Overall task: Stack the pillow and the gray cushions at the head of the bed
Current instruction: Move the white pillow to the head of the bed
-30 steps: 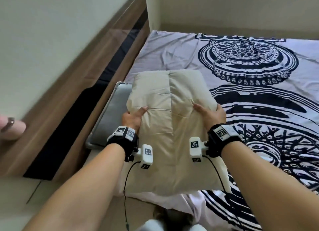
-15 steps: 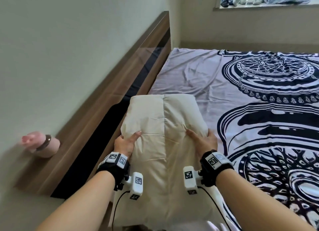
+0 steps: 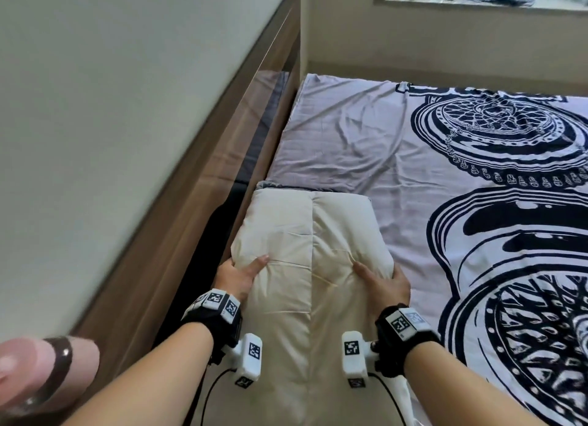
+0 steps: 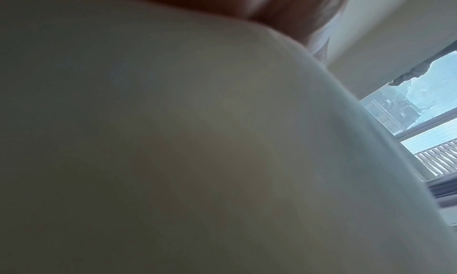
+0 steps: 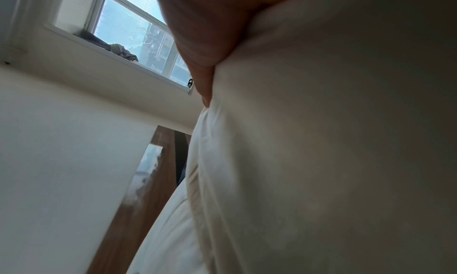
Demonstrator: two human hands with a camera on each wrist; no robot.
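A cream pillow lies lengthwise along the head of the bed, beside the wooden headboard. My left hand grips its left side and my right hand grips its right side, thumbs on top, fingers wrapped under the edges. A strip of gray cushion peeks out past the pillow's far end; the rest lies hidden beneath the pillow. Both wrist views are filled by the pillow fabric pressed close to the cameras.
The bed sheet is lilac with a large dark circular pattern. A pink cylindrical object with a dark band sits on the headboard ledge at lower left. A window sill holding shoes and cloth runs along the far wall.
The pillow, held in both hands, has moved forward along the headboard and now covers the gray cushion, which showed at its left a second ago. My view has tilted up.
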